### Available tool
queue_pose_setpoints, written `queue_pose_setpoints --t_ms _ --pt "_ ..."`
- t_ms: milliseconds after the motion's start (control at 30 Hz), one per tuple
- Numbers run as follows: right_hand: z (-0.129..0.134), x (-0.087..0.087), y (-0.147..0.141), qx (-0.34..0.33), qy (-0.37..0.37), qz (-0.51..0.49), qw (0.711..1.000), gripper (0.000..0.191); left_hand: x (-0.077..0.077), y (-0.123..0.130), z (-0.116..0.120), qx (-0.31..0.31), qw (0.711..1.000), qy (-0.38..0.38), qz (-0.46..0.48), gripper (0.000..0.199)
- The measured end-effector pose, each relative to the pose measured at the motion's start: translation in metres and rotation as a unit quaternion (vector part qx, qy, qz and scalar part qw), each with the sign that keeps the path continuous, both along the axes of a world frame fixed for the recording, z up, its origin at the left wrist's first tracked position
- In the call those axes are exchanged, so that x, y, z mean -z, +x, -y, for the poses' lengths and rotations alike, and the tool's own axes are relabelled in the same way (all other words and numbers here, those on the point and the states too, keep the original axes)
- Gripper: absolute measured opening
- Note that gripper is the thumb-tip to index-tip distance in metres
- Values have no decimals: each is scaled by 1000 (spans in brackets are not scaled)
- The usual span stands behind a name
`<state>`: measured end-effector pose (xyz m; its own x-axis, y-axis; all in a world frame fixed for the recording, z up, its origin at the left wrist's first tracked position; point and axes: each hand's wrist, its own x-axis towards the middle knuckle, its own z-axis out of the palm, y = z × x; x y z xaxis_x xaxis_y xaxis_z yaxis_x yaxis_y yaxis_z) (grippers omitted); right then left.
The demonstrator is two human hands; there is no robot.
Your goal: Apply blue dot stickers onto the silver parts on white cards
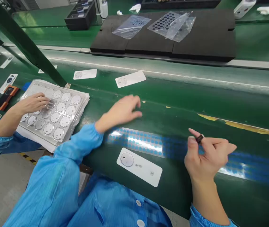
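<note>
My left hand (122, 110) is over the green work surface, slightly blurred, its fingers apart and nothing in them. Below it lies a long clear strip with blue dots (139, 142), partly glossy with glare. My right hand (207, 154) is above the strip's right part, fingers curled and thumb near the index finger. A small dark band (199, 138) shows at that index finger; whether it is worn or held is unclear. Between my hands, nearer my body, lies a white rectangular plate (146, 170) with an octagonal disc (127, 159) at its left end.
Another person's hand (36, 102) touches a clear tray of round discs (60, 117) at left. Two white plates (85, 74) (134, 78) lie farther back. Black foam blocks (148, 44) carry plastic bags (131, 26). A green post (30, 47) slants across the upper left.
</note>
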<state>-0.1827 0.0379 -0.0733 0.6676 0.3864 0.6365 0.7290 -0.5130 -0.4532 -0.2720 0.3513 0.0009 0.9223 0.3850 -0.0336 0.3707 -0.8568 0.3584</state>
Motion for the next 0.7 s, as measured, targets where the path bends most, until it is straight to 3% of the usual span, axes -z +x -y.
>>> queue_pose_setpoints --t_ms 67,133,200,267,367,467,533,600,700 --pt "3 2 2 13 28 2 1000 45 -8 -47 50 132 988 -60 -49 36" --pt "4 6 2 14 45 -10 999 46 -7 -93 93 198 975 -20 -95 62" --pt "3 10 2 -8 62 -9 998 43 1 -126 124 213 970 28 -111 83" --pt "1 13 1 -44 65 16 997 37 13 -144 140 202 972 45 -113 82" --pt "-3 15 -1 -76 36 49 995 34 25 -150 146 180 977 29 -111 71" --pt "-5 13 -1 -79 16 47 996 32 26 -154 140 193 977 -6 -95 55" --pt "-5 12 0 -68 14 46 997 33 19 -155 129 235 968 -64 -65 44" --pt "-5 12 2 -53 33 51 997 35 9 -150 114 291 948 -122 -28 45" --pt "-7 11 6 -55 81 63 993 32 -9 -124 97 383 916 -119 2 40"
